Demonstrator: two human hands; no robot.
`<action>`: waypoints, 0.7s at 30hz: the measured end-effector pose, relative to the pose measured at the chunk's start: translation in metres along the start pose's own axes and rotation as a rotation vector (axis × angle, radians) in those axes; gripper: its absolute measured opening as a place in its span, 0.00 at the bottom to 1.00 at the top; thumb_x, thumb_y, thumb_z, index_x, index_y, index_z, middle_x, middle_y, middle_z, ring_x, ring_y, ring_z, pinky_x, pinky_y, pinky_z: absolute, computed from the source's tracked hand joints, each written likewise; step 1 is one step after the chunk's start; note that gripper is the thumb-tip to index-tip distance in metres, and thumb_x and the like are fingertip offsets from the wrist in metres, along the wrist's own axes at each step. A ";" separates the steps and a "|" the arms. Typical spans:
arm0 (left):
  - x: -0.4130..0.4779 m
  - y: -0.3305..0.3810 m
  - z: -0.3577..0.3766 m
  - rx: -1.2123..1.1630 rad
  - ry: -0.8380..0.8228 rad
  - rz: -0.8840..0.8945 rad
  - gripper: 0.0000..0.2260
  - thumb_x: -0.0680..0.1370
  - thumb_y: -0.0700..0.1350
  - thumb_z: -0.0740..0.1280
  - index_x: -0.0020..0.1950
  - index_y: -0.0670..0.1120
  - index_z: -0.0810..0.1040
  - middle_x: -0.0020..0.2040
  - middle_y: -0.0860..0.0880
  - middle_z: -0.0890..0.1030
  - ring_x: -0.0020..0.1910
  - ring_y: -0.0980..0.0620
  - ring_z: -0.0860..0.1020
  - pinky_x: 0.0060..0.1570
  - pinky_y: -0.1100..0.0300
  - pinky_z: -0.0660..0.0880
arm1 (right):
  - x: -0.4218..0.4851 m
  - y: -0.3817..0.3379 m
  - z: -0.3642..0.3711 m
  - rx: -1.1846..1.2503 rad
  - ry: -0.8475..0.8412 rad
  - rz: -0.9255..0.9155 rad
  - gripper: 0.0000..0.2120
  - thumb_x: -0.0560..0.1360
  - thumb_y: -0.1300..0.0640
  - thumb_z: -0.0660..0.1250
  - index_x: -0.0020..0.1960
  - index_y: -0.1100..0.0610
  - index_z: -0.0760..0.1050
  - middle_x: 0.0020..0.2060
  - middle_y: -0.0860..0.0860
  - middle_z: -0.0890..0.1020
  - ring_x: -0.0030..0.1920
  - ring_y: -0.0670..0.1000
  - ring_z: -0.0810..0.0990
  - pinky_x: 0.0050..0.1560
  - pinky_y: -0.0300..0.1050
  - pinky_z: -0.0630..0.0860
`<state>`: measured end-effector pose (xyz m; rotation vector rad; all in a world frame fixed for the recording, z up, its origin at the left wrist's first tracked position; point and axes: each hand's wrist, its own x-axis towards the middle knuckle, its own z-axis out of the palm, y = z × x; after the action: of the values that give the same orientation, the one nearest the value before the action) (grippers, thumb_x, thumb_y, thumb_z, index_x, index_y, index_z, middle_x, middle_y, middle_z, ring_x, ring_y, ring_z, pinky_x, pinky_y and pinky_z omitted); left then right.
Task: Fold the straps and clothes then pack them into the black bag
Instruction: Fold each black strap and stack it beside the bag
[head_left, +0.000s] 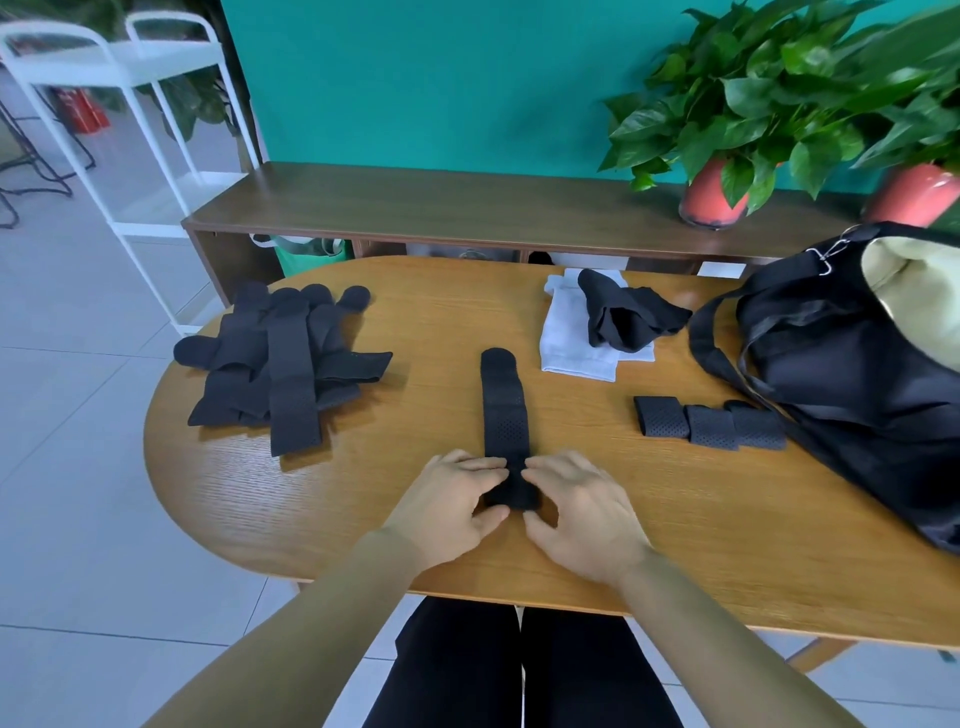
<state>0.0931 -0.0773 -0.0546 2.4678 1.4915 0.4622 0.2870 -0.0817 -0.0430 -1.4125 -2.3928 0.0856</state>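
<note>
Starting from the left, we see a pile (280, 358) of loose straps on the bench (363, 493), well apart from the hands and not yet folded. Our left hand (447, 499) comes next. Its fingers (480, 465) are curled over the near end of the strap (504, 415) and the thumb closes from below, so it pinches that end.

The strap lies in the middle of the bench. Its long axis runs straight away from us, from the hands to the rounded far end. This is the relation that matters: all the free length is in front of the fingers, so we judge that the fold must go forward along that axis, away from the body. Between the two hands the near end looks thickened into a small roll or fold.

Our right hand (576, 512) mirrors the left, pinching the same end from the other side with curled fingers. Both hands are equally near.

The strap is black, flat and soft, with small holes in the fabric. We think it will bend easily but may slip sideways.

Further right, three folded straps (709, 423) lie in a row, just beside the open bag (857, 374). Behind them, a black cloth (623, 317) lies on a white cloth (566, 348), and both are unfolded.
</note>
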 end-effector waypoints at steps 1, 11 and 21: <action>-0.002 -0.001 0.001 -0.014 0.014 0.006 0.20 0.79 0.54 0.62 0.70 0.50 0.72 0.71 0.55 0.71 0.68 0.55 0.66 0.67 0.60 0.60 | -0.001 0.000 -0.002 -0.005 -0.010 -0.020 0.19 0.69 0.48 0.63 0.55 0.55 0.81 0.54 0.47 0.82 0.56 0.48 0.79 0.54 0.45 0.78; 0.008 0.002 -0.017 -0.324 0.037 -0.201 0.17 0.78 0.51 0.66 0.66 0.52 0.72 0.54 0.53 0.81 0.54 0.60 0.78 0.56 0.63 0.74 | 0.024 -0.006 -0.011 0.224 -0.022 0.264 0.11 0.78 0.54 0.63 0.58 0.48 0.78 0.42 0.45 0.79 0.44 0.47 0.76 0.45 0.42 0.72; 0.037 0.000 -0.010 -0.463 0.171 -0.521 0.07 0.77 0.44 0.69 0.53 0.44 0.82 0.48 0.50 0.83 0.46 0.56 0.80 0.48 0.64 0.76 | 0.054 -0.008 -0.001 0.255 -0.043 0.601 0.08 0.78 0.51 0.61 0.51 0.51 0.78 0.42 0.47 0.83 0.45 0.50 0.79 0.42 0.42 0.73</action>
<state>0.1057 -0.0438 -0.0399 1.6496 1.7675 0.8117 0.2572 -0.0393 -0.0253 -1.9503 -1.8234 0.5529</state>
